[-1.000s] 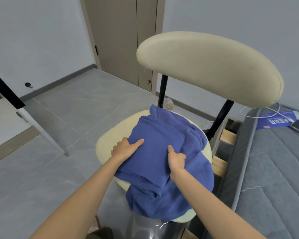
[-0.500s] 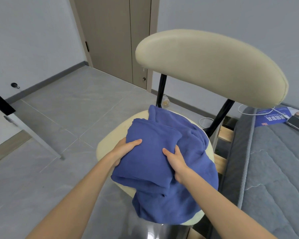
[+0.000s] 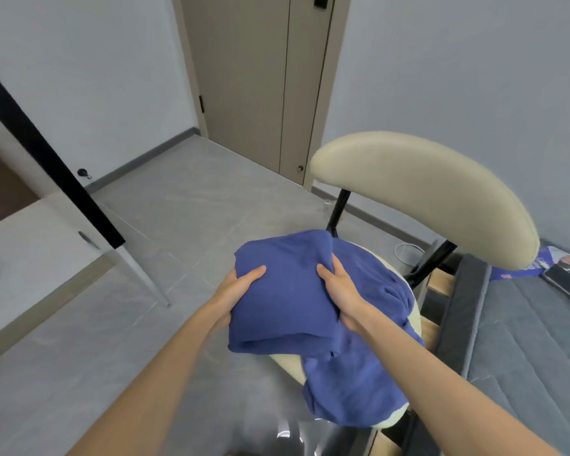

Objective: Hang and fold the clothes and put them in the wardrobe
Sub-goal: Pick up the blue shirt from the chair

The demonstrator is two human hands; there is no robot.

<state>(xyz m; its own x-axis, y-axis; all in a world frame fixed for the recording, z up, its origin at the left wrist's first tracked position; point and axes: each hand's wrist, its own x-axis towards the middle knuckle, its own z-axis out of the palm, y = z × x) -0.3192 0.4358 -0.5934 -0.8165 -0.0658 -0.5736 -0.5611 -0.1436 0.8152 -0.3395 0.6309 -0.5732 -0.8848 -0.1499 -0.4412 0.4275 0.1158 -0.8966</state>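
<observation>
My left hand (image 3: 241, 286) grips left side of folded blue garment (image 3: 287, 311), thumb on top, fingers curled beneath. My right hand (image 3: 339, 289) grips right side likewise. Bundle sits over left edge of chair seat (image 3: 287, 363), partly past it. More blue cloth (image 3: 359, 383) lies on seat, draping over front edge. Backrest (image 3: 425, 199) beyond. Mattress (image 3: 524, 340) edge just beside chair, right. Open grey floor (image 3: 178, 225) left; table leg (image 3: 142, 278) there.
</observation>
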